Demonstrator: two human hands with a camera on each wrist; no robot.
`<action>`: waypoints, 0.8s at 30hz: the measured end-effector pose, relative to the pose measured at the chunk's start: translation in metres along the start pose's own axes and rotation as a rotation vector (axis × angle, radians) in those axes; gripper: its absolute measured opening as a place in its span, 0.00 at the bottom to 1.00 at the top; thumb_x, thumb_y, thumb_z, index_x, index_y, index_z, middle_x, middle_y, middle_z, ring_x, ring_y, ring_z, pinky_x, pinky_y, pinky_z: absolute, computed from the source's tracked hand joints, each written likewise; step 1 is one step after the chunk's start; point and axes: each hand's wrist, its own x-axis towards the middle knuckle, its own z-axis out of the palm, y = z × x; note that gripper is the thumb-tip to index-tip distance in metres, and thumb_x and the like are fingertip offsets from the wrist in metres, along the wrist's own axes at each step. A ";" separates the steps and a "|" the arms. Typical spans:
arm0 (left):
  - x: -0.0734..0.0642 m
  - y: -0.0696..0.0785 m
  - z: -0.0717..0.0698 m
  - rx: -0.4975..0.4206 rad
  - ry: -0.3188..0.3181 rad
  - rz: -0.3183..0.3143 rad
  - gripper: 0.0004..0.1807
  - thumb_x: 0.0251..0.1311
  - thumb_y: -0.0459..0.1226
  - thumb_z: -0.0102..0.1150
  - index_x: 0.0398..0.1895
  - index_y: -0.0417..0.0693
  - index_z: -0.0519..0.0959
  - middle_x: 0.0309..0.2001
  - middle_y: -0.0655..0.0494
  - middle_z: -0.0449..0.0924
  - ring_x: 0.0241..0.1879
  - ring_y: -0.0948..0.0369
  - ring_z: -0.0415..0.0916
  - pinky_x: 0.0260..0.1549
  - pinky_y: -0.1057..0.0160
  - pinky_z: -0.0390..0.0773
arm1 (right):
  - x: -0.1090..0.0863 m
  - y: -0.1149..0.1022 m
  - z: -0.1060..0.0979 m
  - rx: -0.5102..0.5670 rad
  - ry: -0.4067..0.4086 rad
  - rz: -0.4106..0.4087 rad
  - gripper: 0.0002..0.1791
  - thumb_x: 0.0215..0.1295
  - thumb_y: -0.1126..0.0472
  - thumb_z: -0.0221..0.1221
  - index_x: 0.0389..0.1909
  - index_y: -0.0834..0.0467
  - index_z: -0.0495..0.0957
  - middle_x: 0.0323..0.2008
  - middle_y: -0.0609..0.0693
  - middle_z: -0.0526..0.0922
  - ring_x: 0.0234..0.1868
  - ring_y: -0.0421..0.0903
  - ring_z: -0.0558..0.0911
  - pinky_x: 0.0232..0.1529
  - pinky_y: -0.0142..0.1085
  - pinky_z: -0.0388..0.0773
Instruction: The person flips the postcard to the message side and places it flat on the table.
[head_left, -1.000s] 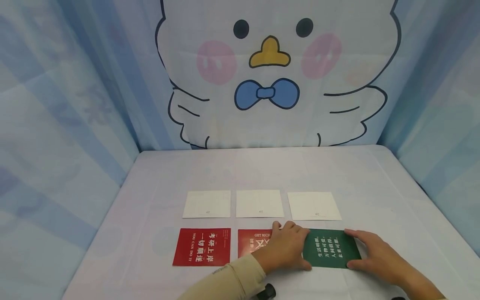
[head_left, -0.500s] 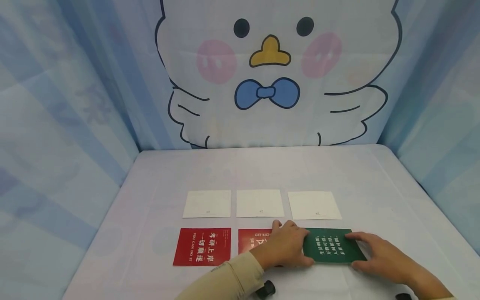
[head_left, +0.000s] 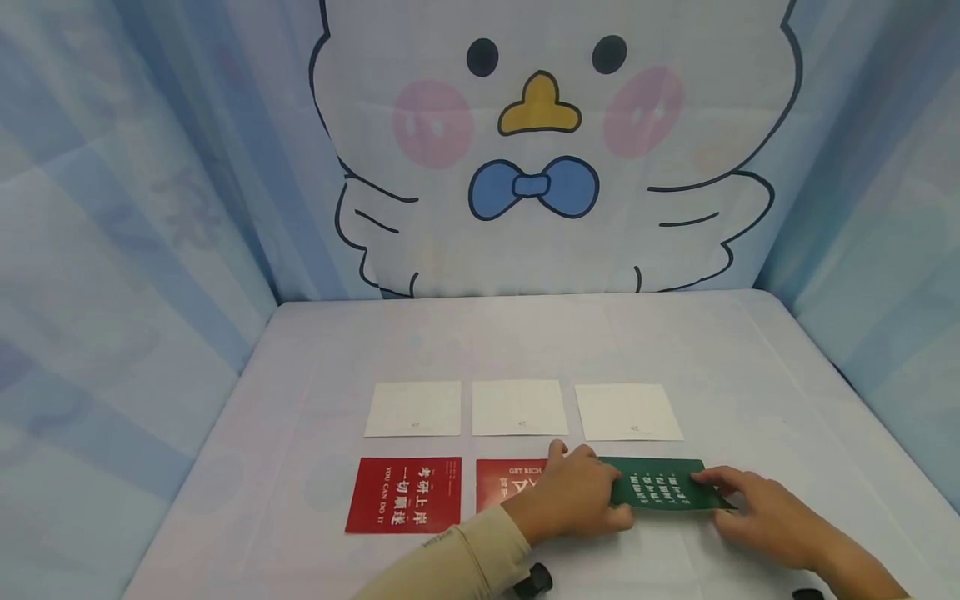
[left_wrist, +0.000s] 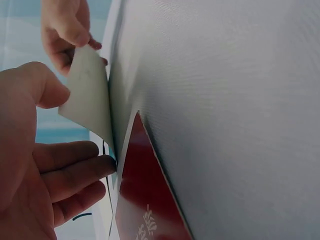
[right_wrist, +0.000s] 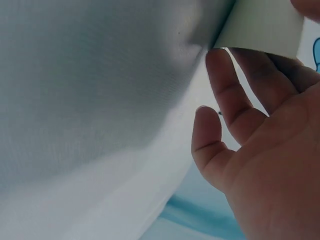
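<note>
Green card (head_left: 660, 486): held tilted above the right of centre of a cloth-covered table (head_left: 322, 342), its far long edge low by the cloth, its near long edge raised, its pale underside showing in the left wrist view.
Long axis: side to side, roughly parallel with the table's far edge; the card lies to the right of the left hand (head_left: 576, 498) and to the left of the right hand (head_left: 776, 517), with neither clearly nearer.
Left hand grip: thumb on the near corner of the card's left end, fingers apart from the thumb and bent toward the far corner, the short end caught between them; whether every fingertip touches, one cannot tell.
Right hand grip: thumb at the near corner and forefinger at the far one, pinching the right end; the little finger stands away from the card.
Red card (head_left: 405, 495): flat, toward the table's left edge, well apart from both hands.
Light red card (head_left: 497, 481): flat between the red card and the green, partly hidden beneath the left hand and forearm.
White cards (head_left: 520, 408): three flat in a row nearer the far edge; the rightmost lies just behind the green card, a narrow strip of cloth between.
Room: white cloth runs from the right hand to the table's right edge, and from the white row to the far edge; the front edge is out of frame.
</note>
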 end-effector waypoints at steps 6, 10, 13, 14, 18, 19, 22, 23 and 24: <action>0.000 -0.002 0.001 0.002 0.027 0.000 0.19 0.61 0.53 0.58 0.51 0.61 0.85 0.43 0.74 0.82 0.48 0.69 0.69 0.50 0.52 0.63 | 0.001 -0.001 0.000 -0.032 0.092 0.003 0.20 0.57 0.65 0.60 0.52 0.62 0.80 0.49 0.60 0.83 0.50 0.60 0.80 0.49 0.61 0.73; 0.002 -0.002 0.002 0.033 0.027 -0.004 0.19 0.61 0.51 0.64 0.54 0.61 0.84 0.45 0.74 0.83 0.48 0.68 0.69 0.55 0.50 0.63 | 0.002 -0.001 0.000 -0.041 0.130 0.001 0.18 0.56 0.68 0.60 0.50 0.61 0.80 0.47 0.58 0.83 0.48 0.59 0.80 0.48 0.60 0.74; 0.004 -0.002 0.003 0.010 0.034 -0.030 0.20 0.61 0.48 0.66 0.57 0.63 0.82 0.45 0.73 0.82 0.47 0.68 0.70 0.55 0.52 0.63 | 0.002 0.000 0.001 -0.029 0.176 -0.009 0.17 0.54 0.72 0.60 0.46 0.60 0.79 0.44 0.54 0.84 0.47 0.58 0.80 0.46 0.59 0.75; 0.004 -0.003 0.003 -0.001 0.048 -0.035 0.21 0.61 0.47 0.66 0.58 0.63 0.80 0.43 0.73 0.82 0.47 0.69 0.71 0.54 0.52 0.63 | 0.001 0.001 0.001 -0.024 0.193 -0.015 0.17 0.54 0.73 0.60 0.45 0.60 0.79 0.43 0.53 0.84 0.46 0.57 0.80 0.46 0.58 0.75; 0.003 -0.004 0.002 -0.071 0.112 -0.072 0.24 0.64 0.43 0.63 0.64 0.63 0.72 0.37 0.72 0.80 0.45 0.70 0.73 0.53 0.55 0.63 | 0.000 0.001 0.002 0.006 0.258 -0.026 0.14 0.57 0.73 0.60 0.45 0.61 0.76 0.40 0.53 0.85 0.49 0.63 0.81 0.48 0.62 0.74; 0.002 -0.004 0.001 -0.080 0.135 -0.074 0.25 0.65 0.43 0.62 0.65 0.63 0.70 0.35 0.71 0.79 0.44 0.70 0.73 0.53 0.55 0.64 | 0.000 0.001 0.001 0.019 0.266 -0.017 0.13 0.60 0.72 0.59 0.46 0.63 0.74 0.41 0.56 0.85 0.49 0.65 0.81 0.48 0.63 0.74; 0.002 -0.005 0.000 -0.141 0.191 -0.070 0.28 0.65 0.41 0.63 0.67 0.59 0.66 0.31 0.71 0.76 0.41 0.72 0.74 0.53 0.58 0.65 | 0.000 0.001 -0.003 0.078 0.291 0.034 0.17 0.66 0.67 0.59 0.52 0.68 0.69 0.45 0.67 0.83 0.50 0.69 0.80 0.48 0.62 0.76; 0.001 -0.006 0.000 -0.161 0.216 -0.060 0.29 0.65 0.41 0.64 0.68 0.58 0.66 0.30 0.71 0.76 0.40 0.72 0.75 0.53 0.59 0.66 | 0.000 0.001 -0.004 0.100 0.298 0.054 0.19 0.67 0.66 0.59 0.55 0.69 0.67 0.47 0.70 0.82 0.50 0.69 0.81 0.46 0.59 0.78; 0.000 -0.007 0.000 -0.182 0.243 -0.047 0.31 0.64 0.40 0.65 0.68 0.56 0.65 0.30 0.71 0.77 0.39 0.72 0.75 0.52 0.61 0.67 | -0.001 0.000 -0.006 0.120 0.306 0.070 0.21 0.69 0.65 0.59 0.57 0.70 0.65 0.48 0.71 0.82 0.50 0.68 0.81 0.44 0.54 0.81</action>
